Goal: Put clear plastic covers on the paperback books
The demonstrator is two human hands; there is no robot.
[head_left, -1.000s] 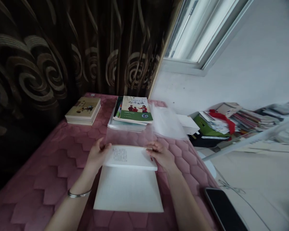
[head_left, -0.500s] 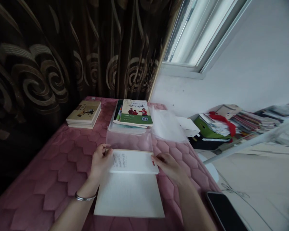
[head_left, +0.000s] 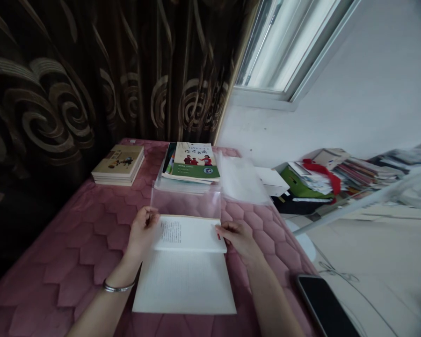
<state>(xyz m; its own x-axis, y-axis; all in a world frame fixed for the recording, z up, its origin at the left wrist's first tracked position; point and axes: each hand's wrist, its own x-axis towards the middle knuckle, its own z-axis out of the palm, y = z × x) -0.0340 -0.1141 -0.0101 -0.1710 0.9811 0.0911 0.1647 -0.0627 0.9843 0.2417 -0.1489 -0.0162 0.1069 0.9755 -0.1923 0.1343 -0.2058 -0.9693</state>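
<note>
Head view: left hand point(head_left: 142, 232) and right hand point(head_left: 239, 236) pinch the clear plastic sleeve point(head_left: 185, 204) at the open book point(head_left: 187, 260) cover's corners.

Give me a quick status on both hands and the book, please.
Left hand and right hand grip the open book edges. Clear plastic cover at its top. Book stack just beyond.

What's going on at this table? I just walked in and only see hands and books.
A person sits at a table with a pink quilted cover. An open white book lies in front of them, and a clear plastic sleeve lies along its far edge. The left hand holds the folded cover's left corner, the right hand its right corner. Farther back lie a green-covered book stack and a tan book stack. A dark phone rests at the table's right edge.
</note>
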